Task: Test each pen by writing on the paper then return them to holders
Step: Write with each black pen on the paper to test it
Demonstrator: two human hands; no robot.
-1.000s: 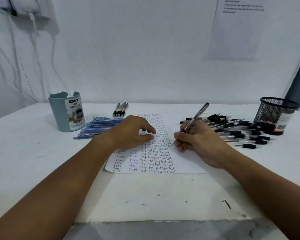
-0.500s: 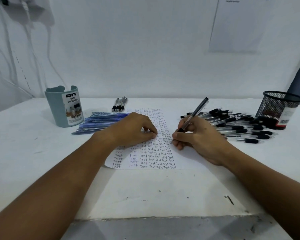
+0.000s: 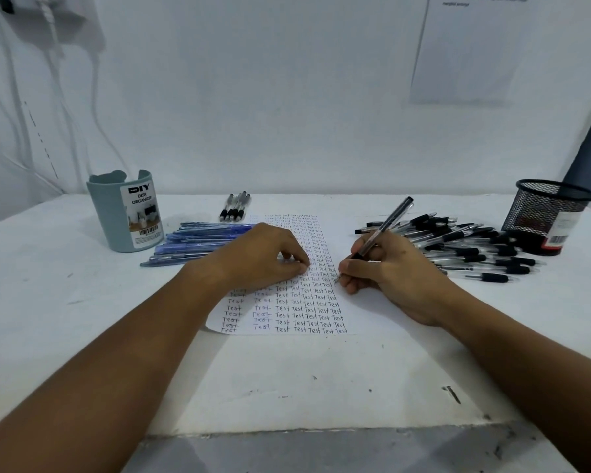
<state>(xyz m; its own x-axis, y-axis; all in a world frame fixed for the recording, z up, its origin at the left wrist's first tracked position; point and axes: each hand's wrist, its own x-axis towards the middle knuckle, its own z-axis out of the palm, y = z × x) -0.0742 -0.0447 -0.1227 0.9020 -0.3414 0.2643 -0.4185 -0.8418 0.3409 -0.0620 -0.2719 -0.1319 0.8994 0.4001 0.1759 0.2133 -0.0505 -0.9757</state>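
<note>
Cool, bluish, even light, moderately bright, likely from overhead. Soft shadows under both forearms on the worktop point(image 3: 287, 387); faint cable shadows on the wall point(image 3: 253, 97), upper left of frame. No glare. Wide-angle bending at edges, forearms stretched at lower corners. Mostly sharp; posted sheet point(image 3: 464, 49) text upper right unreadable.

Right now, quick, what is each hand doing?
Left hand: fingers loosely curled, holds nothing, rests on the paper.
Right hand: grips a black pen, tip on the paper.
</note>
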